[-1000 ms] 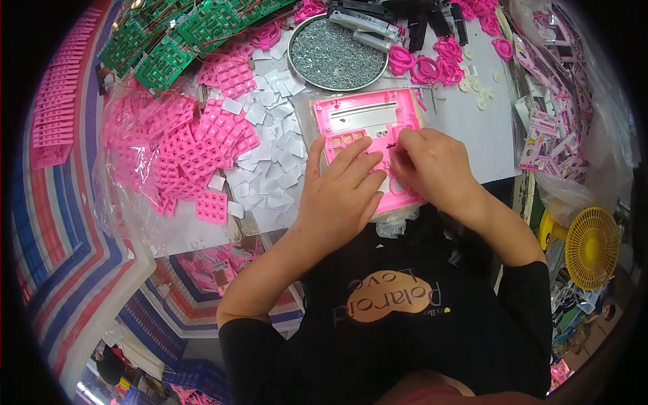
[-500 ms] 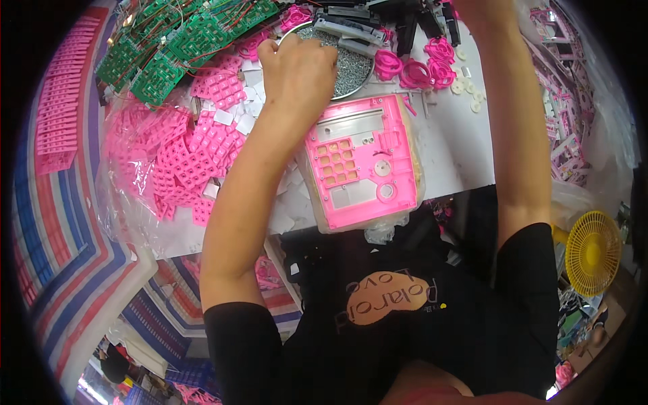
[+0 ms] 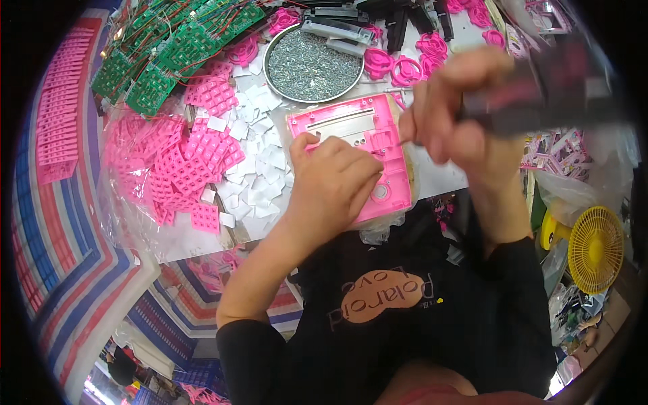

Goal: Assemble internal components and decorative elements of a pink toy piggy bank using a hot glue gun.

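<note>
Fingers, left hand (image 3: 334, 177): bent, laid across a shallow, rectangular casing of bright pink plastic (image 3: 399, 165); whether the tips pinch anything small cannot be told.
Fingers, right hand (image 3: 449, 111): curled round a dark, elongated hand tool (image 3: 553, 111), raised by the casing's right side.

Counter, white-topped (image 3: 439, 172): carries the casing near its front edge.

Casing: open face up, on a pale pad wrapped in crumpled clear plastic (image 3: 375, 235). Judged light, stiff and somewhat slick; thin walls and small inner posts likely its fragile parts. Best hold: the outer side walls, pressure kept off the inner fittings.

Hand tool: blurred, exact kind unclear. Judged rigid and heavier than the casing; best held round its body.

Tray, round, shallow, metal-rimmed (image 3: 312, 101): just beyond the casing's far edge.

Screws, small, silvery, metal (image 3: 310, 67): heaped in the tray. Judged hard, loose, apt to scatter; best pinched singly.
</note>
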### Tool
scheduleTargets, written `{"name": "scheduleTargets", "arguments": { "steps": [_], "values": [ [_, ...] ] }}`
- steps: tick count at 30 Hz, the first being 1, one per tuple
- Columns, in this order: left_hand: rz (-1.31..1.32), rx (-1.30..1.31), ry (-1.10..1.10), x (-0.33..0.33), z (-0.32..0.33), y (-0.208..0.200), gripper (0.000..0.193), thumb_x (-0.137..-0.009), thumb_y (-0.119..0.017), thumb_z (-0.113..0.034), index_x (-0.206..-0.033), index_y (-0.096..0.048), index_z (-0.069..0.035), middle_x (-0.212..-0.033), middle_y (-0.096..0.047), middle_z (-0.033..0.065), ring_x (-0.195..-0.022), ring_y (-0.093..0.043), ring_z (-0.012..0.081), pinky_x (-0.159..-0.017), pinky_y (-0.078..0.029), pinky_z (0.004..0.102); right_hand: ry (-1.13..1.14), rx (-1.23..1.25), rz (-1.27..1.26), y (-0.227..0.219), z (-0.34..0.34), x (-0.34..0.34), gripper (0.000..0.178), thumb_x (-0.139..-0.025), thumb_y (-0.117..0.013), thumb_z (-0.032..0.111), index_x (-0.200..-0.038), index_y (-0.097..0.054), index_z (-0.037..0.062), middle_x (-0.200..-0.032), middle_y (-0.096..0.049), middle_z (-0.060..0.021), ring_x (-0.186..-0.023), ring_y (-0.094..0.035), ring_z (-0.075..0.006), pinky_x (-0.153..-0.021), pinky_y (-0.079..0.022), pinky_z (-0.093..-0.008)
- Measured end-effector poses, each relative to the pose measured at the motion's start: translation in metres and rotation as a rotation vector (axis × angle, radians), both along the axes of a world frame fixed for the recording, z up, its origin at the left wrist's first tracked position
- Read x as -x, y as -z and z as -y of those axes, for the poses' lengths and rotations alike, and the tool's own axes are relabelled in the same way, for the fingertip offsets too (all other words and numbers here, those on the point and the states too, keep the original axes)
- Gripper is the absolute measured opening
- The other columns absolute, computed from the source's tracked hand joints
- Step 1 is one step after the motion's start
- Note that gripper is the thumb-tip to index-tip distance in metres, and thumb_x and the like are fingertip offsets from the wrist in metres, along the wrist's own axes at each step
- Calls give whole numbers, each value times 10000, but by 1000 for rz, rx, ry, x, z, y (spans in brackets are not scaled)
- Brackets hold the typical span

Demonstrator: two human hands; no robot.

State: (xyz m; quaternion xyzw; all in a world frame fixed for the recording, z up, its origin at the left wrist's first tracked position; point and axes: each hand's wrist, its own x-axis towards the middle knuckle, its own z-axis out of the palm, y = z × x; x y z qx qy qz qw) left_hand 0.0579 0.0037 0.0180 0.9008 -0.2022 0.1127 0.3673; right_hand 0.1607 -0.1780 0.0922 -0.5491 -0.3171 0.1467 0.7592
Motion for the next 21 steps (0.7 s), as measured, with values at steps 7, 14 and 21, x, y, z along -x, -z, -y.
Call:
{"name": "scheduleTargets", "arguments": {
  "steps": [7,14,21],
  "values": [
    [-35,198,-20,9,5,-2,141,-797,-796,-132,-905,-708,-156,-787,-657,-40,-799,-604,172,-898,-326,415,-12,-133,-68,-1,2,39,414,-918,-796,277,-1190,-520,129,-763,-559,0,-631,-540,-121,-699,-529,-327],
    [61,81,-80,16,6,6,197,-745,-820,-176,-900,-700,-155,-875,-663,-30,-847,-599,187,-937,-316,455,-94,-100,15,11,-1,41,446,-911,-804,267,-1209,-522,92,-733,-560,-11,-635,-545,-130,-722,-544,-343],
    [77,-71,22,15,-2,3,271,-745,-806,-290,-952,-713,-141,-1154,-648,-17,-1092,-582,183,-1060,-290,543,91,202,41,31,13,39,452,-958,-705,209,-1318,-479,53,-705,-537,-40,-633,-543,-149,-753,-550,-383]
  ]
}}
